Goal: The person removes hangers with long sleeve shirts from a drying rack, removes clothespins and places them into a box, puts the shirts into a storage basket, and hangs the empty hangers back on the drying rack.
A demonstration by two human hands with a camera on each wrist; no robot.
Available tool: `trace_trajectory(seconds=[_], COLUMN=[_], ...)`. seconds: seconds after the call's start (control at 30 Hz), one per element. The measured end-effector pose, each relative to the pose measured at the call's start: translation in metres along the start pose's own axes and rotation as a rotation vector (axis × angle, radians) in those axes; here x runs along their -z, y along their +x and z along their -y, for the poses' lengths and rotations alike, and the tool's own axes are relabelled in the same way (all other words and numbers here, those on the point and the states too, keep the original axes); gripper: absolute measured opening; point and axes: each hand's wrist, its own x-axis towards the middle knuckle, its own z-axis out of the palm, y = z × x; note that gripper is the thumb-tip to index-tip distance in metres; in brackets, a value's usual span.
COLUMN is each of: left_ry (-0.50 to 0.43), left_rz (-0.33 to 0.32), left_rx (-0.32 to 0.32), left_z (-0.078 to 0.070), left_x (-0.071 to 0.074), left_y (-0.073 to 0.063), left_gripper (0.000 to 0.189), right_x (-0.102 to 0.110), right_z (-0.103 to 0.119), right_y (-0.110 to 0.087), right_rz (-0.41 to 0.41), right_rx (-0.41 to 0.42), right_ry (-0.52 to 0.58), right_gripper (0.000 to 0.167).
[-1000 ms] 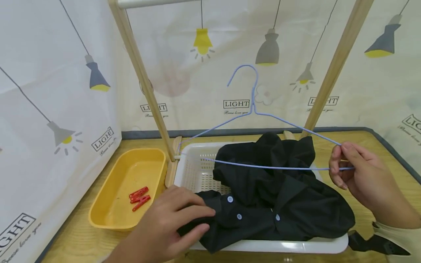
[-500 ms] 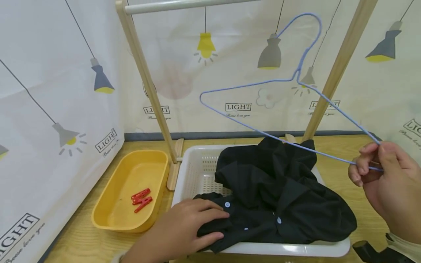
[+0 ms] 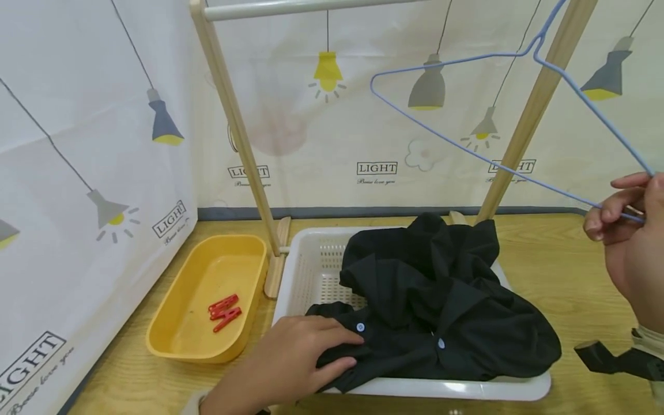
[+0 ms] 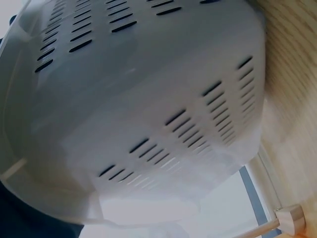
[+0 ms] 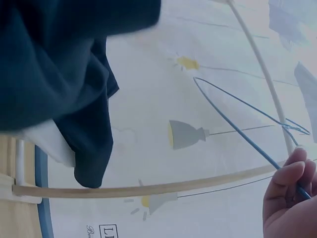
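Observation:
A black shirt [image 3: 415,288] with pale buttons lies crumpled in a white slotted basket [image 3: 425,389]. At the basket's near left corner, my left hand [image 3: 301,351] holds a fold of the shirt between thumb and fingers; what the fingertips do is partly hidden by cloth. Raised at the right, my right hand [image 3: 633,230] grips one end of a blue wire hanger [image 3: 617,135]. The hanger tilts upward, its hook cut off by the top of the head view. In the right wrist view, the fingers [image 5: 287,181] curl around the hanger's wire. The left wrist view shows the basket's side [image 4: 124,99], not the hand.
A yellow tray [image 3: 176,282] with red clothespins [image 3: 225,314] stands left of the basket. Behind rises a wooden rack, with a left post [image 3: 238,127], a right post [image 3: 536,109] and a pale top rail [image 3: 311,7]. Lamp-patterned cloth [image 3: 378,132] encloses the wooden tabletop [image 3: 560,276].
My right hand has carried the hanger up and to the right, away from above the basket. My left hand has shifted slightly right onto the shirt, and a button there is now covered.

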Motion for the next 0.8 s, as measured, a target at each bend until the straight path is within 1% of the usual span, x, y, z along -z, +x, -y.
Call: trace_trajectory(seconds=[0.13, 0.17, 0.3, 0.37, 0.47, 0.57, 0.63, 0.8], left_ry=[-0.006, -0.006, 0.0, 0.003, -0.003, -0.007, -0.004, -0.003], left_rz=[0.011, 0.009, -0.01, -0.017, -0.011, -0.005, -0.004, -0.003], left_rx=[0.004, 0.006, 0.009, 0.008, 0.011, 0.019, 0.024, 0.03], left_z=[0.0, 0.0, 0.001, 0.001, 0.0, 0.0, 0.0, 0.0], left_x=[-0.001, -0.001, -0.002, -0.002, -0.001, -0.001, 0.0, -0.001], left_y=[0.0, 0.0, -0.001, -0.001, 0.0, 0.0, 0.0, 0.0], left_gripper=[0.031, 0.031, 0.03, 0.03, 0.03, 0.03, 0.03, 0.03], right_x=[0.002, 0.002, 0.004, 0.006, 0.008, 0.01, 0.01, 0.009], right_z=[-0.002, -0.002, -0.004, -0.005, -0.007, -0.009, -0.011, -0.014], right_y=[0.008, 0.009, 0.011, 0.01, 0.007, 0.005, 0.004, 0.0], right_rz=[-0.016, -0.023, -0.035, -0.027, -0.014, -0.014, -0.031, -0.119], right_rx=[0.001, 0.001, -0.003, -0.002, -0.004, -0.001, 0.004, 0.009], right_ry=[0.024, 0.015, -0.04, -0.093, -0.141, -0.163, -0.173, -0.202], right_gripper=[0.03, 0.03, 0.03, 0.03, 0.029, 0.027, 0.027, 0.026])
